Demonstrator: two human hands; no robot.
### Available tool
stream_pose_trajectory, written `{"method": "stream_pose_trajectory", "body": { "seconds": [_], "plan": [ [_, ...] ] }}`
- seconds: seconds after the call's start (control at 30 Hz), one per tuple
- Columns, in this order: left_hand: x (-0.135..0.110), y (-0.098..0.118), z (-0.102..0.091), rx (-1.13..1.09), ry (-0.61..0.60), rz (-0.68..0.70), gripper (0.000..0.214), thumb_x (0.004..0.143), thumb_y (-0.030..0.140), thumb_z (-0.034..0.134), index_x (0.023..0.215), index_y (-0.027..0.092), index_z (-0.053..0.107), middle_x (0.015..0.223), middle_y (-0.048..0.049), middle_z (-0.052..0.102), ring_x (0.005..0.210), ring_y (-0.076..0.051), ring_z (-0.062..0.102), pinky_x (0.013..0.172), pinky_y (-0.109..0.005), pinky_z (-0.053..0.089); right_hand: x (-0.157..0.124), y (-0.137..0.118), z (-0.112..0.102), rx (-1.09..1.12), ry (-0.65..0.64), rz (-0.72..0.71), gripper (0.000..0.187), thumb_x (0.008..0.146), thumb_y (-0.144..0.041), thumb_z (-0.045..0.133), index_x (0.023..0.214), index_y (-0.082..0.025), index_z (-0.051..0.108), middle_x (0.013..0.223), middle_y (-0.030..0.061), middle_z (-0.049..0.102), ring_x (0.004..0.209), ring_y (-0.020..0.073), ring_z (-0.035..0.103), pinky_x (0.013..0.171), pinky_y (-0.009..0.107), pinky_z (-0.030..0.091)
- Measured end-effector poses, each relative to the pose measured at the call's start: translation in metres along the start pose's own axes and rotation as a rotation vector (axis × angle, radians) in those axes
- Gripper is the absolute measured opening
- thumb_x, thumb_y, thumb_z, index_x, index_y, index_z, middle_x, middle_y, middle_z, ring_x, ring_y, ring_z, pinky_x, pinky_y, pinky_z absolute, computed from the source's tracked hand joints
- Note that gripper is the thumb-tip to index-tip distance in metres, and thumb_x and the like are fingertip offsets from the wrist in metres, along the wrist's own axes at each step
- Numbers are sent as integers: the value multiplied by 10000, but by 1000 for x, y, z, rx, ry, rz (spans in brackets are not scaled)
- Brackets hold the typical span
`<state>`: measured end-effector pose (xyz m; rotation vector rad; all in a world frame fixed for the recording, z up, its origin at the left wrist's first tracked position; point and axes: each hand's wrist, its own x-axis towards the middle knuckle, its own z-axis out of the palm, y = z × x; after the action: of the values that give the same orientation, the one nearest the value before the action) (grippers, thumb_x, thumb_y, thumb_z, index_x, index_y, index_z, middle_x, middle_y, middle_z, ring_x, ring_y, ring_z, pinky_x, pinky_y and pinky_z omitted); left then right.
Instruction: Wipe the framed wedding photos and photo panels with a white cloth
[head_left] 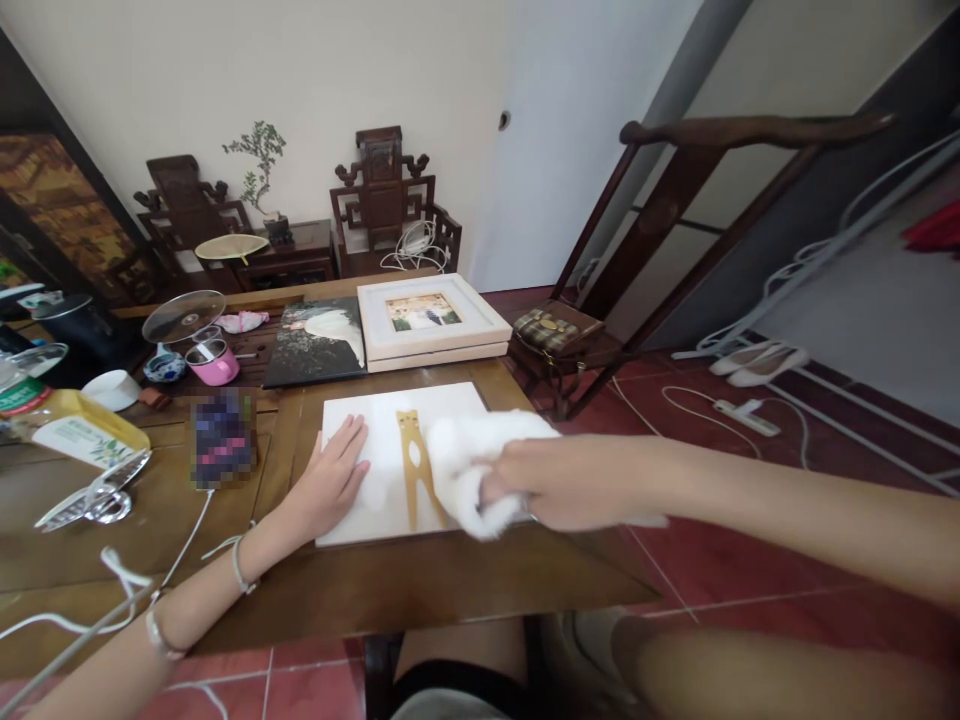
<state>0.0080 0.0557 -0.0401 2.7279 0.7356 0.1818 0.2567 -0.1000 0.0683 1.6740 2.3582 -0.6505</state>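
Observation:
On the wooden table lies a flat white board [382, 460] bearing a yellow, long-legged cat-like figure [412, 470]. My left hand [336, 480] rests flat on the board's left side, fingers stretched out and holding nothing. Bunched in my right hand [551, 482] is a fluffy white cloth [465, 465], pressed over the right side of the board beside the figure. The cloth hides part of that side, and some of my right fingers are tucked into its folds.
Behind the board sit a framed picture [480, 318] and a dark picture panel [289, 350]. To the left are a pink mug [214, 362], an oil bottle [90, 430], a glass lid [180, 315], a silver hair clip [97, 495] and white cables [124, 575]. A wooden chair [675, 190] stands right.

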Motion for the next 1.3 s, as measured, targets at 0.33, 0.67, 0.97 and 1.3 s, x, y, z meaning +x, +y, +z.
{"method": "stream_pose_trajectory", "body": {
  "seconds": [0.33,0.67,0.97,1.3],
  "plan": [
    [-1,-3,1,13,2,14,514,1015,295,231,1508,152,264,1599,-145,232,1489,-275,157,1182,-583,144,80,26,30,-145,364,43,614,728,-2,428,1315,-121,564,1532,174,351,1428,364,250,1068,579,321],
    [-1,-2,1,31,-7,8,524,1009,292,228,1499,113,271,1596,-157,232,1489,-274,162,1179,-585,171,41,-71,49,-198,118,-138,497,747,-128,615,1243,-126,653,1540,232,293,1397,511,200,1024,715,302],
    [-1,-5,3,27,15,35,524,1008,275,229,1509,124,254,1592,-157,245,1484,-285,181,1177,-590,174,62,-34,52,-165,262,-119,505,844,-145,515,1338,-240,560,1585,142,239,1457,391,126,1044,745,205],
    [0,-16,15,-77,133,37,516,1019,316,257,1515,171,258,1586,-149,269,1479,-286,200,1185,-577,180,101,1,25,-316,305,-146,493,831,-123,501,1316,-185,571,1543,145,344,1439,389,201,1034,683,307]
  ]
}}
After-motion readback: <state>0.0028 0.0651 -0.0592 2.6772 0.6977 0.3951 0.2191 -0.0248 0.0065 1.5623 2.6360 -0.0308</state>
